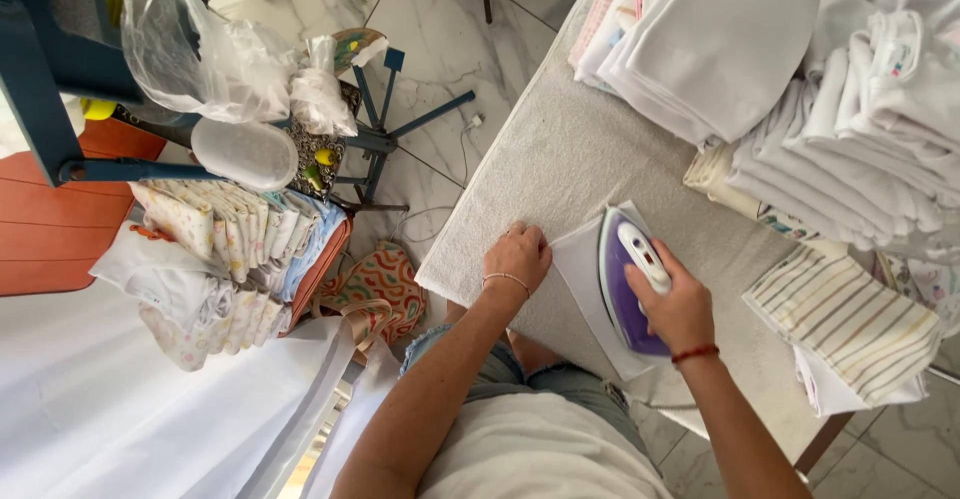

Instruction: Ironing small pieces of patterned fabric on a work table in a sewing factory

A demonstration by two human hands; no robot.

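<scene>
The right hand [678,304] is closed around the handle of a purple and white iron [628,281], fingers wrapped over the grip. The iron rests soleplate-down on a small white cloth [585,277], which lies flat on the grey padded ironing surface [570,149] near its front edge. The left hand [518,257] lies palm-down on the left edge of the same cloth, fingers flat and gripping nothing. A stack of folded white laundry [800,69] occupies the far right part of the surface, and a striped folded cloth [850,321] lies just right of the iron. At left, a basket [325,259] holds rows of folded patterned garments.
</scene>
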